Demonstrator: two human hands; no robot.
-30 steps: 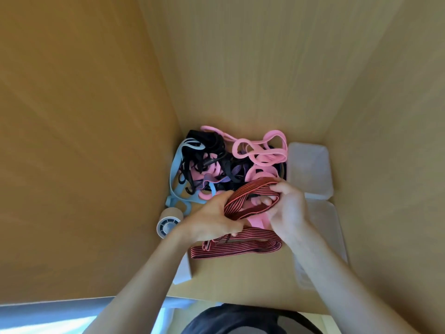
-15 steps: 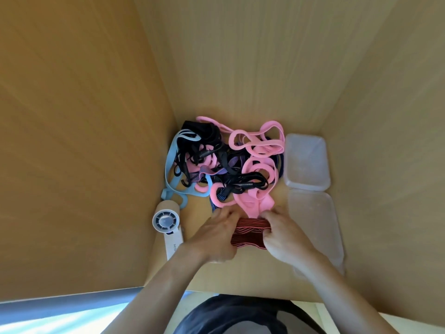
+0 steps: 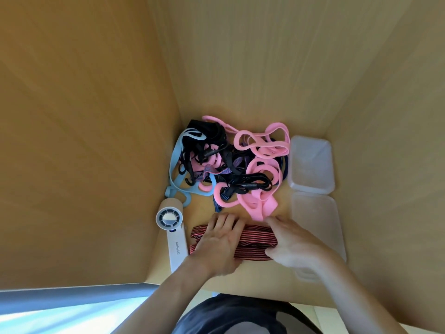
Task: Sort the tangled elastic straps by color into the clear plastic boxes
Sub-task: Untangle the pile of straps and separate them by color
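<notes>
Folded red-striped strap (image 3: 255,239) on worktop (image 3: 252,274): left hand (image 3: 216,242) flat, fingers spread, pressing it down; right hand (image 3: 295,242) loose, fingers straight, touching its right end. Neither grip closed.

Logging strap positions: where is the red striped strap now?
Head view, low centre: the red striped strap lies under the left hand, the right hand touching its end, between the white fan and the nearer clear box.

Wood-panelled desk cubicle (image 3: 243,68) with handheld fan (image 3: 173,235)
</notes>
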